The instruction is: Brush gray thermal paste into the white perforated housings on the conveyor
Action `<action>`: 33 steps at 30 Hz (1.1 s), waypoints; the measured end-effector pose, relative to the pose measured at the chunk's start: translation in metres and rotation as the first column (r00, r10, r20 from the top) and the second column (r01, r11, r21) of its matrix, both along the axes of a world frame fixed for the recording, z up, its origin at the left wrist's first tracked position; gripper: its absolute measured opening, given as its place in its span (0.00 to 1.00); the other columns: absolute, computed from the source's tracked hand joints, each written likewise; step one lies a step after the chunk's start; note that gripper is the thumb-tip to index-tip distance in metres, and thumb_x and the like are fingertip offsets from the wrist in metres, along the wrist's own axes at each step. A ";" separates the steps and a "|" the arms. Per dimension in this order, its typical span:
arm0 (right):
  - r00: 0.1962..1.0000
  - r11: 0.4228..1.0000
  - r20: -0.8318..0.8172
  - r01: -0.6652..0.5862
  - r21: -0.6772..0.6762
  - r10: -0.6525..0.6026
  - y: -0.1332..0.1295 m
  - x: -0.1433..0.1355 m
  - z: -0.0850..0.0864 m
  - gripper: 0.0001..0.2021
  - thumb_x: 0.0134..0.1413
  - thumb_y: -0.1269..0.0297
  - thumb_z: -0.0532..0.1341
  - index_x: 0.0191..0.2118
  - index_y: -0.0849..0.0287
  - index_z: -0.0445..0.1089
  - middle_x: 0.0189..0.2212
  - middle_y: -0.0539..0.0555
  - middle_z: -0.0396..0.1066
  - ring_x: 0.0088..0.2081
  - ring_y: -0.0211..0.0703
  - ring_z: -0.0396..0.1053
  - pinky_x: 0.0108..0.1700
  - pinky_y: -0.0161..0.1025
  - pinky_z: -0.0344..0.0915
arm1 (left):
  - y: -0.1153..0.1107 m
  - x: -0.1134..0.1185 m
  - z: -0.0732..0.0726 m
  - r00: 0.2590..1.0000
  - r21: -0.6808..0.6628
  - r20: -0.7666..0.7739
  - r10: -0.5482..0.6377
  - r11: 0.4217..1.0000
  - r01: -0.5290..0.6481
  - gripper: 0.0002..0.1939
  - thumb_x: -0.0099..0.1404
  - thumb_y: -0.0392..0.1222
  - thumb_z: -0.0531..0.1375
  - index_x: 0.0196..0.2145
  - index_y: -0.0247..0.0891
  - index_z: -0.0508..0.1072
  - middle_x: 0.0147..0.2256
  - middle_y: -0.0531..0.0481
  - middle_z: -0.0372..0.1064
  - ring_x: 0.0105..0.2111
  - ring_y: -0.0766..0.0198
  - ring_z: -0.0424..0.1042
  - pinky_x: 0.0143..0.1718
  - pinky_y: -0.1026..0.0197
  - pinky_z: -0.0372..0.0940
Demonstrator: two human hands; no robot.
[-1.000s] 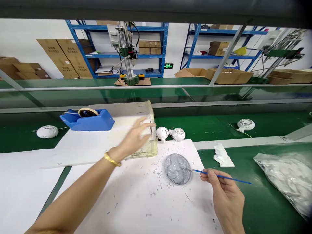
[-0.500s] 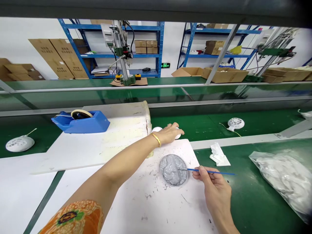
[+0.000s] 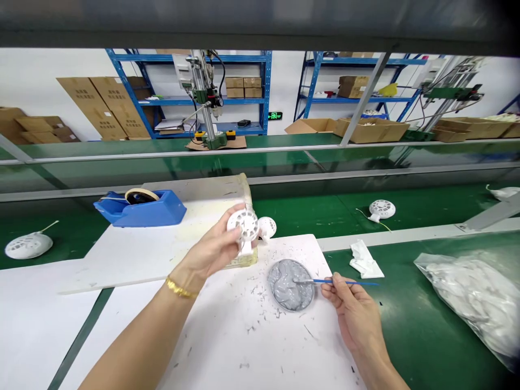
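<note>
My left hand [image 3: 215, 244] grips a round white slotted part [image 3: 242, 224] between thumb and fingers, raised over the white board [image 3: 231, 325]. A similar white part [image 3: 267, 227] lies just to its right, near the board's back edge. Between my hands sits a round dish of grey paste [image 3: 291, 285]. My right hand [image 3: 353, 309] pinches a thin blue brush [image 3: 325, 281], its tip in the paste.
A blue tape dispenser [image 3: 150, 208] stands on a raised white panel [image 3: 142, 254] at the left. A crumpled tissue [image 3: 364, 259] and a plastic bag [image 3: 475, 298] lie at the right. More white parts [image 3: 382, 209] rest on the green surface. A metal beam [image 3: 260, 27] crosses overhead.
My left hand has come back toward me and to the left, lifting a white part from beside the other one. My right hand keeps the brush in the paste.
</note>
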State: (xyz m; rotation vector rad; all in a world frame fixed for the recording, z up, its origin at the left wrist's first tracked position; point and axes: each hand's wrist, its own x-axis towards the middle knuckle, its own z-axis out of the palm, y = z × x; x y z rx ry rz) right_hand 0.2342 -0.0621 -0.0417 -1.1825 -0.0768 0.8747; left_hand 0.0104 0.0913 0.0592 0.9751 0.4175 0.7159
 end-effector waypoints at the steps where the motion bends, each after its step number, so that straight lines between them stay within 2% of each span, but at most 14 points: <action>1: 1.000 1.000 -0.003 -0.002 0.008 0.002 0.001 -0.001 0.001 0.19 0.30 0.62 0.75 0.29 0.66 0.70 0.23 0.53 0.72 0.26 0.37 0.71 0.31 0.30 0.72 | -0.011 -0.010 -0.005 0.998 -0.018 -0.055 0.012 1.000 -0.013 0.28 0.59 0.35 0.63 0.54 0.47 0.57 0.47 0.45 0.64 0.46 0.56 0.68 0.44 0.56 0.66; 4: 1.000 1.000 -0.018 -0.002 0.026 0.002 0.002 -0.004 0.002 0.19 0.31 0.62 0.75 0.29 0.66 0.70 0.24 0.53 0.72 0.26 0.36 0.71 0.31 0.30 0.72 | -0.039 -0.030 -0.021 0.976 -0.099 -0.215 0.042 0.993 -0.065 0.31 0.57 0.33 0.65 0.53 0.46 0.54 0.41 0.47 0.67 0.45 0.57 0.69 0.43 0.58 0.66; 6: 1.000 0.999 -0.025 -0.002 0.037 0.002 0.002 -0.005 0.004 0.18 0.32 0.63 0.75 0.29 0.66 0.70 0.24 0.53 0.72 0.26 0.36 0.71 0.31 0.30 0.72 | -0.055 -0.036 -0.030 0.967 -0.166 -0.250 0.040 0.982 -0.084 0.31 0.59 0.34 0.64 0.53 0.46 0.53 0.41 0.47 0.67 0.45 0.57 0.69 0.44 0.58 0.65; 10: 0.999 0.997 -0.037 0.033 0.071 -0.030 -0.001 -0.007 0.007 0.16 0.33 0.64 0.74 0.28 0.65 0.69 0.23 0.53 0.72 0.25 0.35 0.70 0.31 0.29 0.71 | -0.076 -0.036 -0.043 0.991 -0.289 -0.137 0.007 0.956 -0.047 0.30 0.59 0.31 0.63 0.53 0.45 0.53 0.43 0.46 0.66 0.51 0.53 0.66 0.51 0.48 0.63; 12: 0.998 0.996 -0.044 0.057 0.069 -0.054 -0.002 -0.006 0.009 0.16 0.33 0.65 0.74 0.27 0.65 0.69 0.23 0.53 0.71 0.26 0.35 0.71 0.32 0.30 0.72 | -0.082 -0.033 -0.048 0.998 -0.343 -0.061 -0.006 0.939 -0.015 0.30 0.58 0.30 0.63 0.53 0.45 0.55 0.43 0.46 0.65 0.51 0.51 0.66 0.50 0.46 0.63; 14: 0.996 0.996 -0.048 0.076 0.049 -0.074 -0.003 -0.004 0.010 0.15 0.33 0.66 0.74 0.27 0.65 0.70 0.23 0.53 0.71 0.27 0.36 0.71 0.33 0.31 0.72 | -0.085 -0.029 -0.052 1.000 -0.371 -0.026 -0.002 0.928 -0.008 0.29 0.58 0.31 0.62 0.53 0.44 0.56 0.43 0.46 0.65 0.49 0.52 0.67 0.46 0.50 0.67; 16: 0.995 0.995 -0.047 0.092 0.030 -0.091 -0.004 -0.003 0.011 0.15 0.32 0.66 0.74 0.28 0.65 0.70 0.25 0.53 0.72 0.28 0.37 0.71 0.33 0.31 0.72 | -0.087 -0.024 -0.054 0.999 -0.383 -0.041 0.028 0.923 -0.041 0.25 0.61 0.36 0.62 0.52 0.45 0.56 0.43 0.46 0.65 0.47 0.53 0.69 0.39 0.57 0.69; 21: 0.995 0.994 -0.020 0.098 0.052 -0.097 -0.007 0.000 0.011 0.15 0.33 0.65 0.74 0.26 0.64 0.69 0.25 0.53 0.71 0.28 0.38 0.71 0.32 0.32 0.72 | -0.089 -0.008 -0.052 0.972 -0.342 -0.195 0.129 0.920 -0.191 0.17 0.63 0.47 0.60 0.47 0.44 0.59 0.36 0.48 0.67 0.37 0.60 0.70 0.23 0.69 0.65; 23: 0.996 0.994 -0.005 0.090 0.066 -0.090 -0.008 0.000 0.011 0.14 0.35 0.65 0.73 0.27 0.64 0.69 0.25 0.53 0.72 0.28 0.38 0.71 0.32 0.32 0.72 | -0.090 -0.004 -0.050 0.963 -0.295 -0.230 0.137 0.934 -0.203 0.15 0.63 0.48 0.59 0.45 0.43 0.61 0.34 0.49 0.66 0.34 0.63 0.69 0.24 0.68 0.66; 25: 0.997 0.994 -0.001 0.083 0.077 -0.083 -0.008 -0.001 0.011 0.14 0.36 0.65 0.73 0.27 0.63 0.69 0.25 0.52 0.72 0.28 0.37 0.71 0.32 0.32 0.72 | -0.091 -0.002 -0.046 0.950 -0.240 -0.271 0.153 0.945 -0.221 0.14 0.63 0.49 0.59 0.44 0.42 0.64 0.35 0.49 0.65 0.34 0.65 0.67 0.31 0.61 0.71; 28: 0.998 0.994 -0.003 0.070 0.080 -0.070 -0.007 -0.003 0.013 0.13 0.38 0.64 0.72 0.28 0.63 0.69 0.25 0.52 0.71 0.27 0.36 0.70 0.31 0.31 0.72 | -0.093 -0.003 -0.041 0.912 -0.131 -0.347 0.219 0.952 -0.278 0.15 0.61 0.52 0.60 0.41 0.40 0.68 0.45 0.47 0.62 0.37 0.64 0.64 0.38 0.54 0.72; 30: 0.998 0.995 0.004 0.065 0.080 -0.066 -0.007 -0.004 0.014 0.13 0.40 0.63 0.71 0.29 0.63 0.69 0.26 0.52 0.71 0.27 0.35 0.70 0.31 0.31 0.71 | -0.093 -0.005 -0.040 0.897 -0.102 -0.376 0.231 0.952 -0.288 0.16 0.61 0.53 0.60 0.40 0.40 0.70 0.51 0.47 0.57 0.39 0.62 0.63 0.37 0.54 0.72; 33: 0.998 0.994 0.030 0.059 0.092 -0.062 -0.006 -0.006 0.015 0.13 0.42 0.62 0.71 0.29 0.64 0.69 0.26 0.51 0.71 0.27 0.34 0.70 0.32 0.31 0.71 | -0.093 -0.005 -0.044 0.914 -0.174 -0.366 0.178 0.951 -0.255 0.16 0.61 0.53 0.60 0.39 0.40 0.68 0.44 0.47 0.61 0.35 0.64 0.63 0.30 0.60 0.70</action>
